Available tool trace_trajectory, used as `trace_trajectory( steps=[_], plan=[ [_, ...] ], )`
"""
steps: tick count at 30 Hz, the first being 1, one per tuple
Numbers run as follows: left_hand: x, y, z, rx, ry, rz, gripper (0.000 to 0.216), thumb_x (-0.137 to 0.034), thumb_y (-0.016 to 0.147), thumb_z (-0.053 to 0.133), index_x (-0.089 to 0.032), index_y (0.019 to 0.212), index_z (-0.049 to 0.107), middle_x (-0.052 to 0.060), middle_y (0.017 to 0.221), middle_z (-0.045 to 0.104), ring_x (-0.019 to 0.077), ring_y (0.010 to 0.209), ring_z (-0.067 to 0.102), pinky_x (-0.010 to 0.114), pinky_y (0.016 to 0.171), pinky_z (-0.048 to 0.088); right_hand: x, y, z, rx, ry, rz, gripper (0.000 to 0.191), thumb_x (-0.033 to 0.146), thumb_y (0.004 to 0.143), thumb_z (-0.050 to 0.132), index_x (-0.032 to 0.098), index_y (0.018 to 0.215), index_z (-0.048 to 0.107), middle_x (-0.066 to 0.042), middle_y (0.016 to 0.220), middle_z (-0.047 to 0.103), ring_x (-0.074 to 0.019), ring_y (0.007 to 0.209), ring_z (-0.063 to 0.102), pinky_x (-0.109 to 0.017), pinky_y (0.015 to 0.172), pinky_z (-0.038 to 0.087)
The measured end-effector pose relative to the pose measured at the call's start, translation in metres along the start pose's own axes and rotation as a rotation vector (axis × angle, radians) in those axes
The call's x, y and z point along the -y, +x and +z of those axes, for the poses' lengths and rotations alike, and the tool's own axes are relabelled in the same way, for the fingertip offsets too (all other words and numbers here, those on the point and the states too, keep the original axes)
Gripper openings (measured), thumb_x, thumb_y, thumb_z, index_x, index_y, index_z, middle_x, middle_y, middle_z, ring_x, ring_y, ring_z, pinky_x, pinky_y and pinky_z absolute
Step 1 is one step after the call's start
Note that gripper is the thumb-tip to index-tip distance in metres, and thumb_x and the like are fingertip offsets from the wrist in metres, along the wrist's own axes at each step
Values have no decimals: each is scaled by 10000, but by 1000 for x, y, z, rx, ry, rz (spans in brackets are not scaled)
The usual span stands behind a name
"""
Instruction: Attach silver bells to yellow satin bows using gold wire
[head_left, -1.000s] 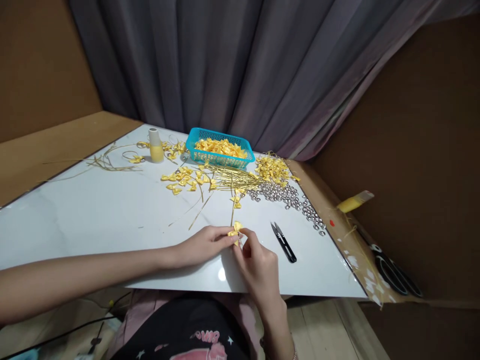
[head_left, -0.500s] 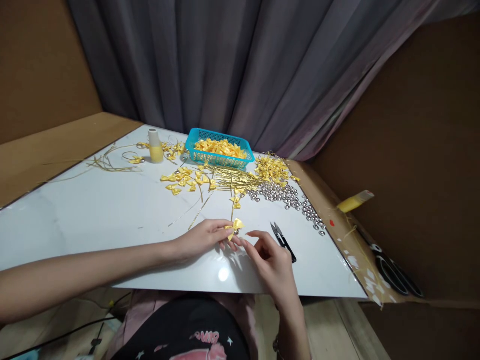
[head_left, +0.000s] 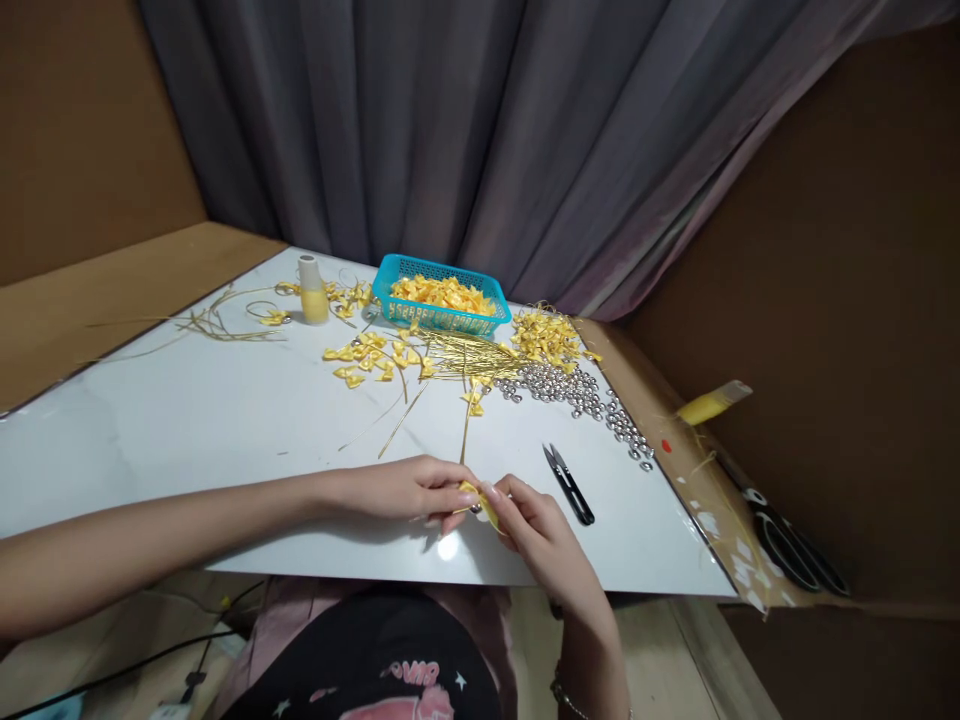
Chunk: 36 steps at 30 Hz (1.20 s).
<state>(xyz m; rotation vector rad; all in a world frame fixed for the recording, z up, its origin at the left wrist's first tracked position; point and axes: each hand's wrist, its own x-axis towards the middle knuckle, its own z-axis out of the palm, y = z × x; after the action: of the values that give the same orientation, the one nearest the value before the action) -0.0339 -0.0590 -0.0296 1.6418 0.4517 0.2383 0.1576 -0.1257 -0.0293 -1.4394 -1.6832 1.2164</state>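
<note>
A yellow ribbon bow (head_left: 489, 508) with a small silver bead is pinched between my two hands near the front of the white table. My left hand (head_left: 431, 492) grips its left side with thumb and fingers. On its right side, the thumb and forefinger of my right hand (head_left: 529, 518) are closed. A gold cord (head_left: 466, 430) runs away from the bow toward the back. Black thread snips (head_left: 570, 485) lie on the table to the right of my right hand.
A blue basket (head_left: 442, 322) of yellow bows stands at the back. Before it lie loose bows (head_left: 367, 350), gold cords (head_left: 465, 357) and silver beads (head_left: 559, 388). A yellow glue bottle (head_left: 313, 295) stands back left. Large scissors (head_left: 787, 545) lie at the right edge.
My right hand has closed in and now pinches the bow's right side. Both hands and the bow have come a little nearer to me.
</note>
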Motion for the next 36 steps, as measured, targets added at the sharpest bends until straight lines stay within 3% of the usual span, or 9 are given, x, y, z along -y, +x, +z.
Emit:
trace_trajectory(
  steps=[4,12,18,26,30,36],
  plan=[
    [0,3,3,-60,-84,21,353,-387,952,397,-133,842,615,55,798,621,129,689,515,258,699,413,-1,3,2,-61,137,4,369,481,900,464,194,670,436,68,541,338,-84,492,281,-220,451,218],
    [5,5,10,-351,55,47,359,-350,923,402,-144,686,576,18,683,588,125,655,527,249,684,420,-2,5,10,-132,144,-50,357,461,913,450,180,695,482,69,520,352,-78,472,281,-227,449,212],
    [5,3,11,-437,177,108,368,-342,935,381,-148,701,587,0,652,563,117,626,517,237,641,405,-3,8,12,-178,69,-88,349,441,924,435,170,725,527,61,527,376,-81,475,308,-225,452,224],
    [13,7,4,-637,198,39,401,-378,929,382,-157,671,593,1,611,573,124,584,517,241,613,408,-4,5,3,-182,67,-13,287,456,869,534,173,821,551,68,508,393,-85,480,330,-214,461,242],
    [15,9,1,-672,159,33,400,-387,920,391,-157,658,586,3,607,585,122,572,514,235,609,421,-4,4,7,-124,22,-5,284,420,847,562,150,765,597,54,522,391,-87,495,325,-220,468,246],
    [14,9,1,-697,194,32,410,-409,912,387,-165,639,570,-1,590,576,121,550,492,233,582,417,-6,5,12,-158,-46,-53,307,375,857,545,157,640,536,54,520,349,-83,502,268,-226,465,214]
  ],
)
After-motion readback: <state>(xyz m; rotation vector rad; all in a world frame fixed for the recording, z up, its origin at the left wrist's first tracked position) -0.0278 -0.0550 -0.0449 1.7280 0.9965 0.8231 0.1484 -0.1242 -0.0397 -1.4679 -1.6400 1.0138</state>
